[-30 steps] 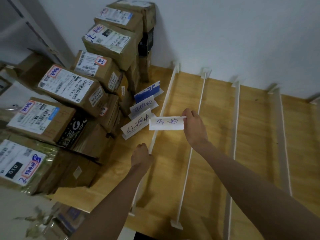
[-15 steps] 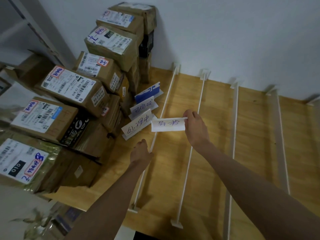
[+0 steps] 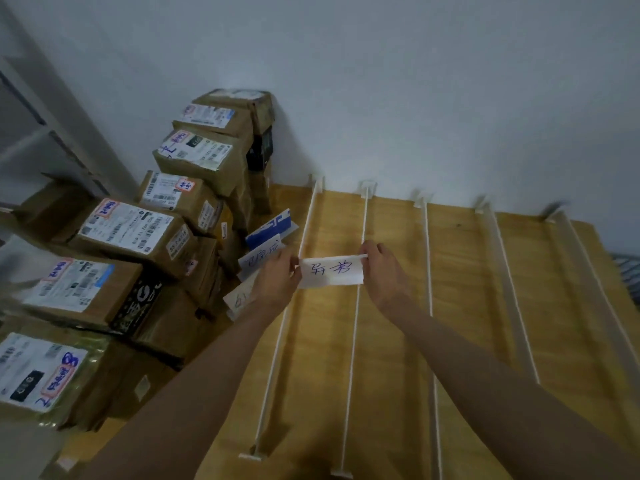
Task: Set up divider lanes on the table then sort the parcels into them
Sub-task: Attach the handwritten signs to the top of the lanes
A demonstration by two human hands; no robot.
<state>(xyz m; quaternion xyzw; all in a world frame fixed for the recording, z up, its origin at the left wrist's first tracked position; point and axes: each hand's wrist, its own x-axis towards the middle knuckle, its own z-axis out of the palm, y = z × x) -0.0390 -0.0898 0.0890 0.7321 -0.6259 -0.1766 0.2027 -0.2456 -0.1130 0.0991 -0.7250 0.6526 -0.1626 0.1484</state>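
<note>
white card (image 3: 330, 270) with purple handwriting held between both hands, above the lane between the first two dividers. left grip (image 3: 277, 277) pinches the card's left edge; right grip (image 3: 379, 268) pinches its right edge, fingers curled. wooden surface (image 3: 464, 306) carries thin white dividers (image 3: 362, 237) running from the wall toward the near edge, side by side. more cards (image 3: 263, 258) lie just left of the first divider, partly behind the left hand. brown parcels (image 3: 131, 233) with shipping labels stacked at far left, against the wall.

Parcel-sorting room: stacked labelled parcels (image 3: 131, 233)
</note>
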